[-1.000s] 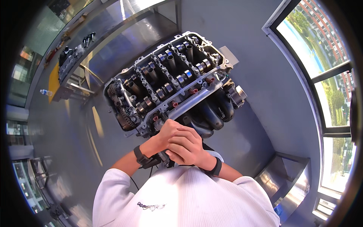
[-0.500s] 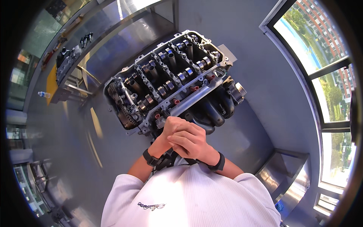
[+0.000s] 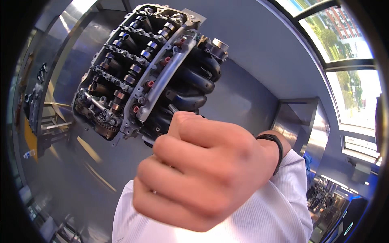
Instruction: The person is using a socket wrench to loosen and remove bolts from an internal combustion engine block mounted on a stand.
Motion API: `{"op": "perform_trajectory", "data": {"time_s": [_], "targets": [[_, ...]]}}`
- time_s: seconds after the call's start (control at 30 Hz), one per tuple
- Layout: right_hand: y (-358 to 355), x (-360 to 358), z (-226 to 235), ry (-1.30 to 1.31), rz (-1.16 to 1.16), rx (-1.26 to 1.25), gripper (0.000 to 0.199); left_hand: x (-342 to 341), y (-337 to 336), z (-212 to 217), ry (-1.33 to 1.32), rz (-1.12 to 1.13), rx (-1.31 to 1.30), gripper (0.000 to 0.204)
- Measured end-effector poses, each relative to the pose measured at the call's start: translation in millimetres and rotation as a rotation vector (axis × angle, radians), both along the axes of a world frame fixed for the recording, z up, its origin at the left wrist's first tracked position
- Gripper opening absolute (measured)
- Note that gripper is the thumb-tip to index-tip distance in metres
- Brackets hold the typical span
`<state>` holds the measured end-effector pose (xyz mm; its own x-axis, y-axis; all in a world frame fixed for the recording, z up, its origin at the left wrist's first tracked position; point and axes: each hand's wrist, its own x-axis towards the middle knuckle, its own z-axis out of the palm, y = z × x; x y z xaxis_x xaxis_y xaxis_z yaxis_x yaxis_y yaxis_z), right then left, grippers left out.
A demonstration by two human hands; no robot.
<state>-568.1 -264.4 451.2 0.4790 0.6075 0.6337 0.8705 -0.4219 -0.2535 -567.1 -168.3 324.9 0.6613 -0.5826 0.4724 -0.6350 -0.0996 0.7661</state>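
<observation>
Now right hand (image 3: pixel 202 170) looms larger, curled into fist; left hand hidden, state unclear; engine (image 3: pixel 142 77) farther left.

White shirt (image 3: pixel 259 210) — ribbed; black wristband (image 3: pixel 279 151)

The right hand (image 3: pixel 204 172) looms toward six o'clock, its grip curled and palm hidden, with a black wristband (image 3: pixel 277 150) at its two-thirty. Toward half past ten sits an engine (image 3: pixel 150 73), camshafts (image 3: pixel 132 74) exposed, black intake pipes (image 3: pixel 196 81) on its three o'clock side.
</observation>
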Motion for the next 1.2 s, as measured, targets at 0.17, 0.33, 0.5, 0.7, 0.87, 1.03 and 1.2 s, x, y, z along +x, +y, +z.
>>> {"op": "perform_trajectory", "data": {"time_s": [0.17, 0.33, 0.5, 0.7, 0.87, 1.03, 1.2], "targets": [[-86.0, -83.2, 3.5, 0.129, -0.221, -0.055, 0.027, -31.2, -26.5, -26.2, -0.06, -0.142, -0.05, 0.03], [-79.4, -129.9, 2.6, 0.182, -0.227, 0.035, 0.025, -88.0, -35.3, -13.0, -0.072, -0.171, -0.04, 0.03], [-156.1, -198.6, 17.7, 0.205, -0.325, 0.076, 0.024, -135.3, -87.7, -5.3, -0.092, -0.141, 0.084, 0.03], [-262.6, -238.4, 30.0, 0.261, -0.691, 0.059, 0.025, -184.6, -231.3, -5.9, -0.117, -0.181, 0.102, 0.029], [-426.6, -274.5, -8.3, -0.045, -0.565, 0.313, 0.031, -221.3, -350.9, -20.7, -0.023, -0.181, 0.238, 0.032], [-588.0, -386.5, -102.9, 0.535, -0.848, 0.199, 0.033, -272.8, -556.0, -34.3, 0.18, -0.508, 0.355, 0.026], [-704.9, -529.4, -154.0, 0.542, -1.233, 0.421, 0.025, -375.0, -730.4, -52.0, 0.199, -0.892, 0.533, 0.021]]}}
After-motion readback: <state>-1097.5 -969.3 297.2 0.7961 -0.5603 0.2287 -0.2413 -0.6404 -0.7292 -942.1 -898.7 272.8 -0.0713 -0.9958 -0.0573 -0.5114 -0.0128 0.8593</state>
